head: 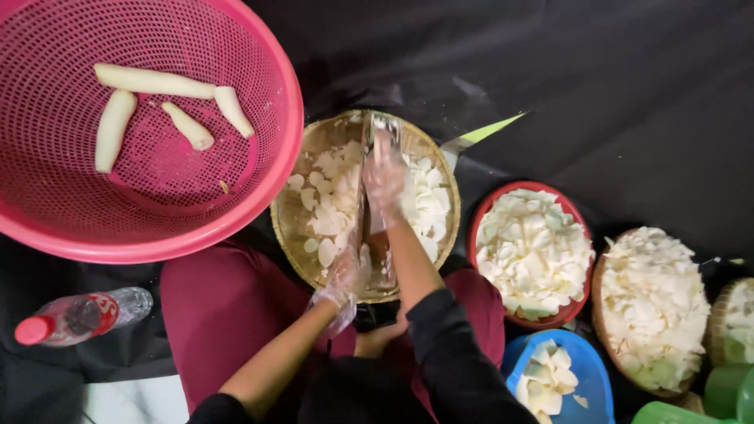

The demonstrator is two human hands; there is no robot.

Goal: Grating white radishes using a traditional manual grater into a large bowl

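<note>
Reaching forward over a woven tray (294,228), the right hand (385,177) is stretched out along a long slicer (375,206) that lies across the tray's middle. It wears a clear plastic glove and is blurred, so I cannot tell whether its fingers are closed on anything; it presses low against the slicer's upper half, forearm straight and the black sleeve pushed back to the elbow. The left hand (345,279), also gloved, sits at the near end of the slicer with its fingers curled about the edge, wrist bent, the bare forearm angling in from lower left.

White slices (326,204) lie heaped in the tray on both sides of the slicer. The tray rests on the person's lap, over maroon cloth.

To the left, a pink basket (259,180) holds four peeled roots (153,80), well apart from the hands. A bottle (78,316) with a red cap lies below it. To the right stand a red bowl (491,206), a second woven tray (601,314) and a blue bowl (593,377), all holding slices.
</note>
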